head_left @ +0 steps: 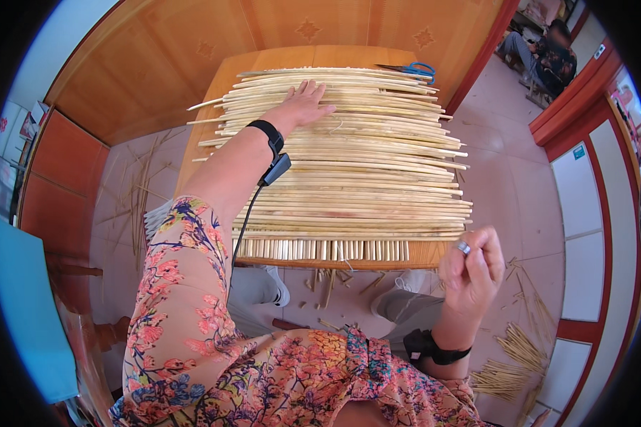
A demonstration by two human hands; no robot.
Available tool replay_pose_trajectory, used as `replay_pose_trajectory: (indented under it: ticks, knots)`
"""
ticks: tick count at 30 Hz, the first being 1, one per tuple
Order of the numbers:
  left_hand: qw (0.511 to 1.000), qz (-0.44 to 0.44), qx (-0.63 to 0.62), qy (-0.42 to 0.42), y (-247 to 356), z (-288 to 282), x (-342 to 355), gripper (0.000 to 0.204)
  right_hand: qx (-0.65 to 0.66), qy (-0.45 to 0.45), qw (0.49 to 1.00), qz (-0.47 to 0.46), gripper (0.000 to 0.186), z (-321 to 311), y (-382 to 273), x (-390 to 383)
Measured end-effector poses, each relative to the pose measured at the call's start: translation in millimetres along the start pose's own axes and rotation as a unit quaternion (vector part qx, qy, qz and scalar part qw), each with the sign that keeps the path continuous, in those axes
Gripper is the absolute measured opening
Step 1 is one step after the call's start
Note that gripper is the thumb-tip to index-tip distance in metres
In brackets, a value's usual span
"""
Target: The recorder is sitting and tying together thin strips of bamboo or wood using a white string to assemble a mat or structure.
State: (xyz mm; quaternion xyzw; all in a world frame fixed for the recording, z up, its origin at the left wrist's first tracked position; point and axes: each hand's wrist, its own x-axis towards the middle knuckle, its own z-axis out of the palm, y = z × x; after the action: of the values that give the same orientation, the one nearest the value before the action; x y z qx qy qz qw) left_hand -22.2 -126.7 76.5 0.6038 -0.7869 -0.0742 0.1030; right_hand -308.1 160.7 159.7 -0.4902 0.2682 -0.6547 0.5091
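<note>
Nearest us, our right hand (470, 267) hung just off the near right corner of the bench (263, 64), fingers curled in and the tips pressed together; whether they pinched something thin we could not tell. A ring sat on one finger and a black band wrapped the wrist. That hand stood clear of the mat of pale reed strips (349, 171), just beside the mat's near right end.

The mat itself covered almost the whole bench top, its long strips running crosswise and stacked row on row, the ends jutting past the bench on both sides. Along the bench's near edge ran a row of short cut pieces (320, 249).

Farther along, our left hand (305, 103) lay flat on the far part of the mat, fingers spread, palm down and touching the strips. A black wristband with a cable (274, 153) sat on that forearm.

Beyond the mat, at the bench's far right corner, lay blue-handled scissors (414, 70). Loose strips (509, 363) littered the tiled floor right of the bench, and wooden panelling stood behind it.
</note>
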Motion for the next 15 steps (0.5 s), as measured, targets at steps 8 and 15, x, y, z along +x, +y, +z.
replay_pose_trajectory:
  ticks: [8,15]
  knots:
    - [0.999,-0.026,0.008,-0.032,3.1,29.7,1.4,0.082,0.026,0.064,0.989,0.134,0.006,-29.1,38.7,20.0]
    - [0.983,0.057,0.173,-0.027,15.8,19.9,11.4,0.050,0.036,0.067,0.987,0.142,0.011,-64.3,57.0,37.4]
